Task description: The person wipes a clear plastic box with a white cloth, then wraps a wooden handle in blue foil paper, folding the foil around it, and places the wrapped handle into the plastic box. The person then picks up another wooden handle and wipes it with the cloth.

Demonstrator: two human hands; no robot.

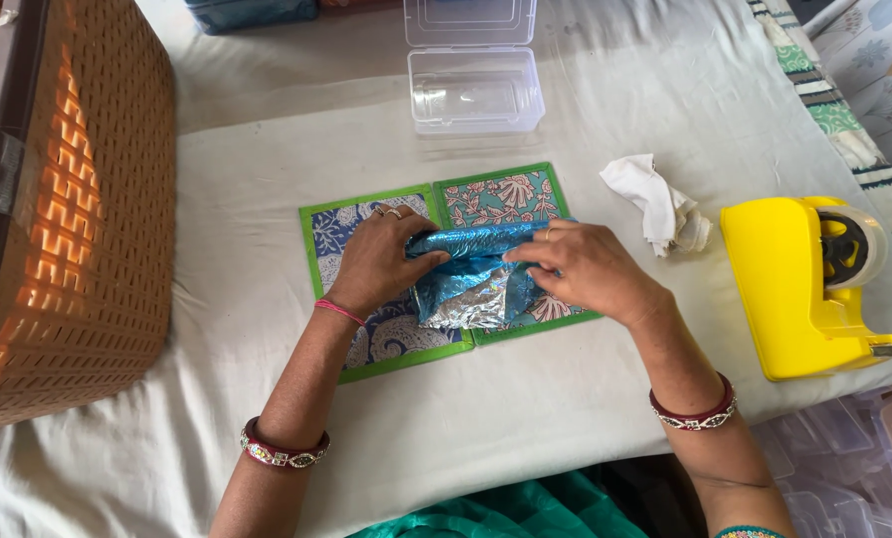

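A shiny blue foil wrapping sheet [474, 274], silver on its inner side, is rolled around something hidden and lies on two green-edged patterned mats [391, 344] side by side on a white cloth. My left hand [378, 261] grips the left end of the roll, fingers curled over it. At the right end, my right hand [586, 269] pinches the foil. Rings show on the left fingers, bangles on both wrists.
A brown woven basket [62, 209] fills the left side. An open clear plastic box [474, 85] stands at the back. A crumpled white cloth [657, 204] and a yellow tape dispenser [805, 284] lie to the right. Clear plastic boxes [855, 468] sit low right.
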